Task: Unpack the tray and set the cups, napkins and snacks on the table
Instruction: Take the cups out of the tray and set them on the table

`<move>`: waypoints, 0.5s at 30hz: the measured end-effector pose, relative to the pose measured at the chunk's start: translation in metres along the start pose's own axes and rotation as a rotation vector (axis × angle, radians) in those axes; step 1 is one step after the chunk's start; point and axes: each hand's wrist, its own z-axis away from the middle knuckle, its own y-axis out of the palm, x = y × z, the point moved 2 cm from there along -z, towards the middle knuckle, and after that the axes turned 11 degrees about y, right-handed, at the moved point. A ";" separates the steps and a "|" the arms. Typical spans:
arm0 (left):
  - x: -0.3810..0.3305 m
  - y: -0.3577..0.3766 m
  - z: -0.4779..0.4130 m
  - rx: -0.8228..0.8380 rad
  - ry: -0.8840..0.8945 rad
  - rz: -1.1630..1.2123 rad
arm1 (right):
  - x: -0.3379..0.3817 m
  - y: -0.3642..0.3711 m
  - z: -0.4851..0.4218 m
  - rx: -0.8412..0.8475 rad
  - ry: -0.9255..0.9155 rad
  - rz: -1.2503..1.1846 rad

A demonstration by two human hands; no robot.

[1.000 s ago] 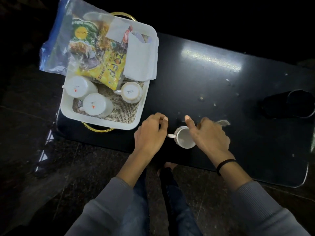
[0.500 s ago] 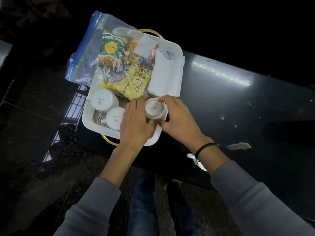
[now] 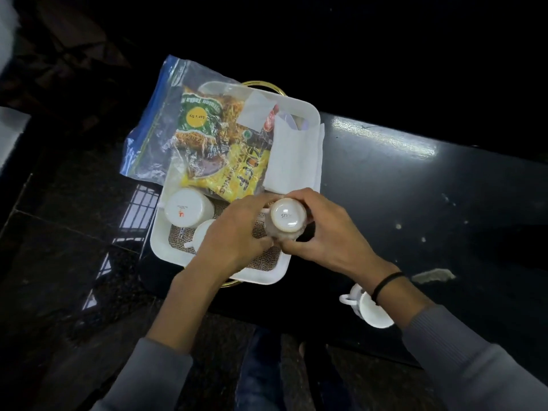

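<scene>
- Held cup (image 3: 286,219): base up, over near right part of tray (image 3: 158,241). Lifted or resting on mat (image 3: 264,261): cannot tell.
- Left hand (image 3: 237,235): grip curled round held cup's left side, at handle.
- Right hand (image 3: 326,237): grip curled round held cup's right side.
- Cup with red mark (image 3: 186,207): upturned, tray's near left corner.
- Half-hidden cup (image 3: 204,232): just beside it, partly under left hand.
- Snack bag (image 3: 219,143), napkins (image 3: 293,155): tray's far end.
- Lone cup (image 3: 373,314): on surface (image 3: 415,203), beside right wrist, apart from tray.
</scene>
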 end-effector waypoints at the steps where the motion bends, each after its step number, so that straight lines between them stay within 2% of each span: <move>1: -0.002 -0.004 0.000 -0.006 0.016 0.069 | -0.001 -0.007 0.004 -0.009 0.021 -0.069; 7: -0.038 -0.001 -0.001 -0.070 -0.007 0.579 | -0.020 -0.050 0.038 0.020 0.129 -0.378; 9: -0.057 0.009 -0.006 -0.113 0.033 0.608 | -0.029 -0.067 0.052 0.015 0.115 -0.305; 11: -0.079 0.022 -0.010 -0.141 0.083 0.608 | -0.040 -0.082 0.065 0.003 0.090 -0.129; 15: -0.135 0.061 -0.021 -0.054 0.212 0.574 | -0.071 -0.109 0.096 -0.020 0.088 0.050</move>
